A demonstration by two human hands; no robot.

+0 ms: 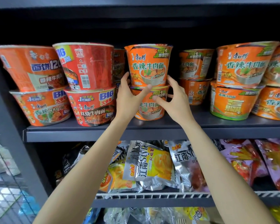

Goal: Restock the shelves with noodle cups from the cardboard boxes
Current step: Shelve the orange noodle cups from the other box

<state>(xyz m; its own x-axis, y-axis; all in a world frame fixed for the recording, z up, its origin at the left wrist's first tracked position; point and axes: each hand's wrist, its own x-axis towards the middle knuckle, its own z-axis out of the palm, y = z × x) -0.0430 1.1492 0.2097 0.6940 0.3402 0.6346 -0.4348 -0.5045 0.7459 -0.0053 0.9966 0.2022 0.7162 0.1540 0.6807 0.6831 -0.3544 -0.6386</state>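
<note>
Both hands are up at the noodle shelf, one each side of a 2-high stack. Left hand (128,96) sits on the stack's left side w/ fingers curled up to the base of the top cup (149,65), thumb across the rim of the bottom cup (149,104). Right hand (173,96) mirrors it on the right, fingers at the seam, thumb on the bottom cup's front. So hands are apart, pinching the stack btwn them.

Handling, my read: cups prob light, thin-walled, film-wrapped so a bit slick; squeeze too hard and walls dent. Best hold is low on the sidewall near the base or under the rim, 2 hands opposite.

Look: orange wrap, green lettering, bowl-of-noodles photo, crinkled foil lid. Stack stands mid-shelf (103,135) near the front edge; red cups (87,65) to its left, more orange cups (239,65) to the right and behind.
</note>
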